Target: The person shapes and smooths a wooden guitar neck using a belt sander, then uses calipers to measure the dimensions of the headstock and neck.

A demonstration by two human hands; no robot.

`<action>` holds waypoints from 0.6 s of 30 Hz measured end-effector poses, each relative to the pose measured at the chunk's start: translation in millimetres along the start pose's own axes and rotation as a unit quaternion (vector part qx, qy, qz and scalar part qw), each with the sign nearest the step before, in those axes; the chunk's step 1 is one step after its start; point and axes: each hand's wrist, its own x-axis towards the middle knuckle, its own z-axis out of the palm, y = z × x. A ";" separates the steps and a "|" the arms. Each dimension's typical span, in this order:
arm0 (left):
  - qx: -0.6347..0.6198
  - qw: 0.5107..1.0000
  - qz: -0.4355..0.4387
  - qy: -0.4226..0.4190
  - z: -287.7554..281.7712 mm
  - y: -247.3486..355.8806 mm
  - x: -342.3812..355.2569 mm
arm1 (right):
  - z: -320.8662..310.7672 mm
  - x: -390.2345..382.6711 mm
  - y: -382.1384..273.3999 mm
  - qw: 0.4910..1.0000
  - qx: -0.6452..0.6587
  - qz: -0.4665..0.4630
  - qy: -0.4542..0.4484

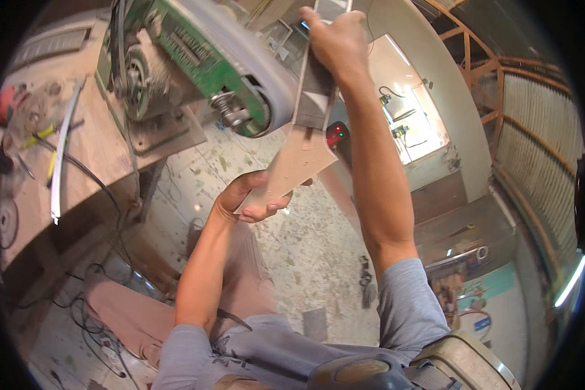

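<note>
Here's your bench, filling the left side, and on it the big green belt sander, its belt a pale blur round the near end, so probably running. And right beside that rounded end, there's your long flat piece, slanting from the top of the view down towards your lap; whether it touches the belt, you can't tell from here. Dark and metallic-looking above, pale and wider below! It looks thin and stiff, likely moderate in weight, unlikely to bend or shatter easily. The pale face seems smooth, so dust or sweat could make it slip, and those long edges may bite.

Up top, your right hand has its fingers curled round the dark stretch. Down below, your left hand grips the pale end, thumb on one side, fingers wrapped under. Good places to hold, both ends: press on the flats, spare the edges, keep knuckles off that belt.
</note>
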 end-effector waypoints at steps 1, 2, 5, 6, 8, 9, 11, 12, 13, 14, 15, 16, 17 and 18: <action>-0.034 0.999 0.016 -0.008 -3.5 1.5 -0.9 | 1.2 -0.2 -0.8 1.000 0.026 -0.001 0.018; -0.001 0.997 0.026 0.070 -8.6 -1.6 -3.5 | 9.6 -4.3 7.6 0.998 0.054 0.007 0.035; 0.045 0.986 0.041 0.156 8.0 -20.3 -1.9 | 10.6 -6.4 48.5 0.981 0.135 0.127 -0.061; 0.167 0.980 -0.012 0.104 17.8 -25.9 6.7 | 15.9 -9.4 78.1 0.977 0.168 0.114 -0.072; 0.347 0.902 -0.042 0.253 25.3 -57.9 8.4 | 32.0 -22.4 145.8 0.966 0.225 0.079 -0.098; 0.413 0.859 -0.072 0.294 39.8 -56.0 12.0 | 29.2 -34.2 176.8 0.955 0.226 0.096 -0.164; 0.529 0.759 -0.040 0.378 25.2 -65.2 -3.6 | 39.4 -71.9 203.4 0.881 0.313 0.196 -0.296; 0.580 0.704 -0.025 0.410 13.1 -73.5 -8.6 | 39.9 -93.0 214.9 0.816 0.369 0.293 -0.335; 0.662 0.613 -0.010 0.431 -2.6 -80.8 -14.0 | 45.0 -112.1 228.6 0.720 0.459 0.360 -0.376; 0.734 0.527 0.014 0.429 -23.6 -89.9 -5.8 | 34.9 -127.0 251.4 0.621 0.533 0.421 -0.392; 0.797 0.414 0.031 0.438 -30.1 -95.0 -5.9 | 38.2 -148.2 250.3 0.613 0.503 0.433 -0.429; 0.835 0.353 0.035 0.421 -36.8 -101.0 -4.6 | 42.3 -170.0 246.8 0.603 0.473 0.442 -0.467; 0.867 0.300 0.046 0.396 -41.0 -107.1 7.7 | 52.5 -191.8 260.1 0.520 0.504 0.434 -0.536; 0.895 0.244 0.059 0.369 -46.7 -112.1 18.4 | 64.4 -212.0 272.7 0.431 0.530 0.418 -0.599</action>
